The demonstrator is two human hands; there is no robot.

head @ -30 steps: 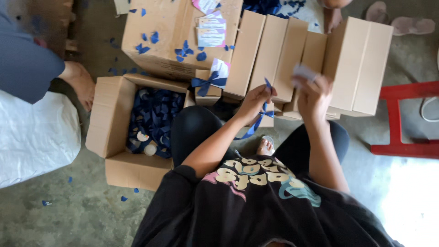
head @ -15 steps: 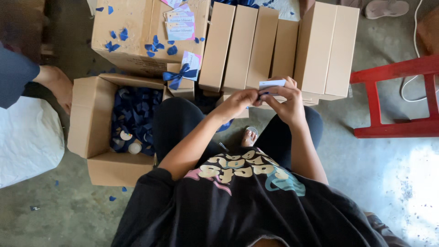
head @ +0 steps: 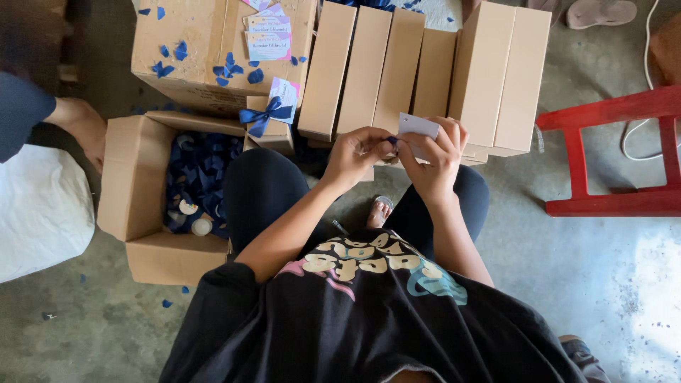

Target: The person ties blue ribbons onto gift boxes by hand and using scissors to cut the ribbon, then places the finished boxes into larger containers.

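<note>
1. The left hand [head: 358,152] and the right hand [head: 436,157] meet in front of the person's chest, above the knees, fingers curled inward
2. The right hand pinches a small white card [head: 418,126] by its lower edge; the card tilts up toward the row of boxes
3. The left hand's fingertips close on a bit of blue ribbon [head: 391,141] right at the card's left edge; how much ribbon there is cannot be told
4. Just beyond the hands stands a row of tall tan boxes [head: 365,67], side by side on the concrete floor [head: 596,248]
5. To the left sits a small box with a blue bow and tag [head: 269,117], and beside it an open carton [head: 135,188] holding dark blue pieces
6. A red stool [head: 617,159] stands well to the right
7. Another person's arm [head: 71,120] reaches in at the far left
</note>
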